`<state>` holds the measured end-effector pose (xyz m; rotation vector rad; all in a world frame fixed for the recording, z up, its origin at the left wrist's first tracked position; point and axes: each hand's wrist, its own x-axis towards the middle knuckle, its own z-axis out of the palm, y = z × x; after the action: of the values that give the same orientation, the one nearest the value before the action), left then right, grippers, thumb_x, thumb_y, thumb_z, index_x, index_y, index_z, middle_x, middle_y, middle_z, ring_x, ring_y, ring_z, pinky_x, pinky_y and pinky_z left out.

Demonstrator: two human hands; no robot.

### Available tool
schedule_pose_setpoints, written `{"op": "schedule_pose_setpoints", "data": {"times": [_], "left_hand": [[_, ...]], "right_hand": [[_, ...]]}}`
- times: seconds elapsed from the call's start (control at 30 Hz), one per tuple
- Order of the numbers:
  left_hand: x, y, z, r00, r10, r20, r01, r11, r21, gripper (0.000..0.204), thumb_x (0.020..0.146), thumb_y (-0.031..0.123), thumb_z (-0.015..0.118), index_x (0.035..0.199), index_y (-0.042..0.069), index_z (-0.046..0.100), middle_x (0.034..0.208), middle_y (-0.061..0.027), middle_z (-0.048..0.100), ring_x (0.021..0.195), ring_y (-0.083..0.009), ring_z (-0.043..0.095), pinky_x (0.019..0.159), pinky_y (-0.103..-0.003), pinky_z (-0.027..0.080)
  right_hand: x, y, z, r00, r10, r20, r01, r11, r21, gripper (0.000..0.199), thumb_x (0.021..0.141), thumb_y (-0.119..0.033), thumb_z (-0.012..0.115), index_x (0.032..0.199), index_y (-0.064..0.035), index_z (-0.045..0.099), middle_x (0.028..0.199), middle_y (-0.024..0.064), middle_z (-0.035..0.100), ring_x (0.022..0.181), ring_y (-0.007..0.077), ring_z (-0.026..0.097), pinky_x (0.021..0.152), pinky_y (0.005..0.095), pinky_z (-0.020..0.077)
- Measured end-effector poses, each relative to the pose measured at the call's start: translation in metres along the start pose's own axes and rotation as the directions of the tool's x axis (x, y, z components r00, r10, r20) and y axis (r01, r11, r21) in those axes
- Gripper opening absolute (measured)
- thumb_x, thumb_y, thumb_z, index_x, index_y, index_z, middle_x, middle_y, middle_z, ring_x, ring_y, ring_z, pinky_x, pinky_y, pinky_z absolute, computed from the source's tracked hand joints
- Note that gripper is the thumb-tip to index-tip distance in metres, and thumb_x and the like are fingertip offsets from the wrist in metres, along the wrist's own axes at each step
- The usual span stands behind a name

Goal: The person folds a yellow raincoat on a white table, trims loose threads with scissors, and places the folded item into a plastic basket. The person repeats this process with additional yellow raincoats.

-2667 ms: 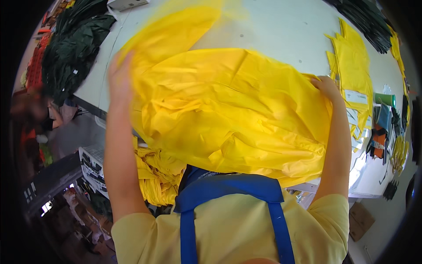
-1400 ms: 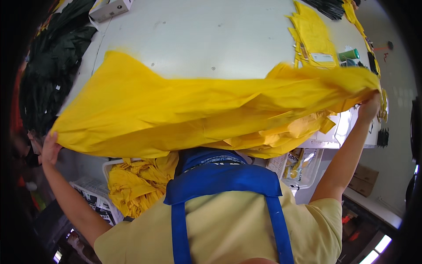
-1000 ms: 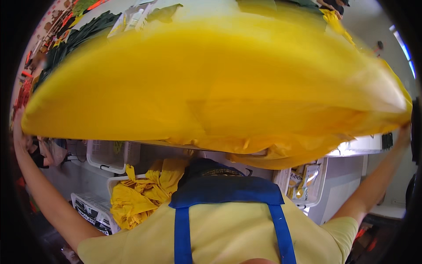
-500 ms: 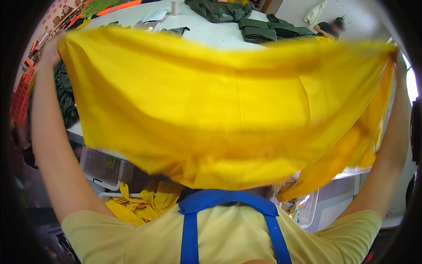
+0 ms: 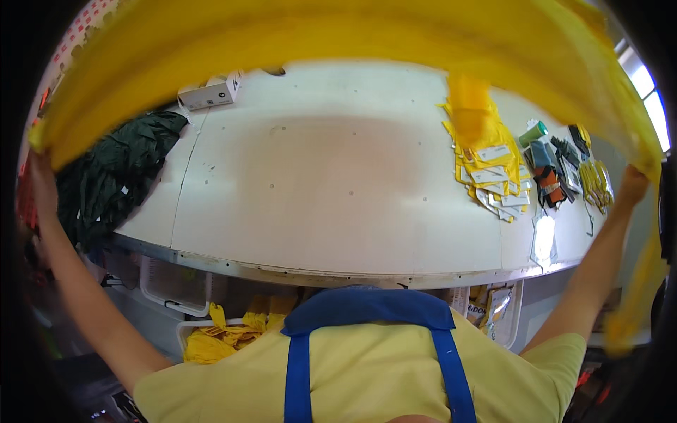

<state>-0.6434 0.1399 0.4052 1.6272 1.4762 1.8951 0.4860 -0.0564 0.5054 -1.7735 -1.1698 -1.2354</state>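
A wide yellow cloth (image 5: pixel 282 32) is stretched between my raised hands and billows across the top of the picture, blurred by motion. At the far left, my left hand (image 5: pixel 44 169) is closed on one of its corners. On the right, my right hand (image 5: pixel 633 185) grips the opposite end, where a loose strip hangs down beside my forearm. Another yellow flap (image 5: pixel 469 106) dangles from the cloth above the table's right half. Whether the cloth is a garment I cannot tell.
Below lies a white table (image 5: pixel 303 233). Dark green fabric (image 5: pixel 116 176) is heaped on its left, near a white box (image 5: pixel 211 92). Several yellow packets with white labels (image 5: pixel 493 173) and a green cylinder (image 5: pixel 534 134) are on the right. White baskets (image 5: pixel 176 282) sit under the edge.
Both hands have swung outward and the cloth has risen from in front of me to the top of the view, baring the tabletop. Both hands keep their hold.
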Motion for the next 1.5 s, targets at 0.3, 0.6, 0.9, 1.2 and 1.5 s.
{"op": "schedule_pose_setpoints", "data": {"times": [0.3,0.6,0.9,1.2,1.5], "left_hand": [[-0.184,-0.251,0.004,0.860,-0.378,0.342,-0.086,0.554,0.828,0.004,0.087,0.002,0.052,0.088,0.005,0.054,0.081,-0.0117,0.058,0.077,-0.0240,0.056,0.072,-0.033,0.045],[-0.245,-0.200,0.160,0.910,-0.389,0.140,-0.232,-0.200,0.952,0.055,0.088,0.031,0.059,0.139,0.025,0.041,0.139,-0.0174,0.043,0.126,-0.0421,0.036,0.100,-0.048,0.036],[-0.541,0.025,0.491,0.145,0.372,0.917,-0.403,0.868,-0.289,0.048,0.076,0.016,0.067,0.122,0.009,0.055,0.118,-0.0138,0.057,0.106,-0.0321,0.055,0.087,-0.044,0.046],[-0.579,0.005,0.542,0.000,-0.129,0.992,-0.347,0.930,0.120,0.036,0.080,0.010,0.053,0.115,0.005,0.055,0.097,-0.0158,0.061,0.089,-0.0330,0.059,0.078,-0.043,0.049],[-0.559,0.060,0.569,-0.417,0.112,0.902,0.517,0.845,0.134,0.030,0.088,0.020,0.059,0.115,0.007,0.060,0.106,-0.0151,0.062,0.100,-0.0320,0.058,0.086,-0.039,0.046]], "right_hand": [[-0.382,-0.032,0.104,0.401,0.187,0.897,0.003,0.979,-0.205,0.051,0.088,-0.029,0.057,0.129,-0.0007,0.045,0.127,0.0193,0.051,0.119,0.0308,0.046,0.100,0.0385,0.0340],[-0.538,-0.154,-0.026,0.099,0.056,0.994,-0.087,0.995,-0.048,0.062,0.087,-0.024,0.056,0.141,-0.0043,0.034,0.145,0.0200,0.033,0.137,0.0379,0.023,0.113,0.0416,0.0200],[-0.427,-0.146,-0.041,-0.429,-0.241,0.871,-0.788,0.571,-0.231,0.046,0.086,-0.029,0.061,0.120,0.0024,0.055,0.107,0.0166,0.062,0.102,0.0276,0.058,0.091,0.0372,0.0450],[-0.477,-0.065,0.082,0.020,0.276,0.961,-0.570,0.793,-0.216,0.037,0.083,-0.029,0.062,0.107,0.0000,0.063,0.103,0.0256,0.063,0.102,0.0391,0.059,0.087,0.0423,0.0461],[-0.376,0.071,0.178,-0.125,-0.011,0.992,0.125,0.992,0.026,0.037,0.077,-0.030,0.070,0.104,-0.0049,0.063,0.094,0.0190,0.067,0.094,0.0338,0.062,0.082,0.0429,0.0485]]}}
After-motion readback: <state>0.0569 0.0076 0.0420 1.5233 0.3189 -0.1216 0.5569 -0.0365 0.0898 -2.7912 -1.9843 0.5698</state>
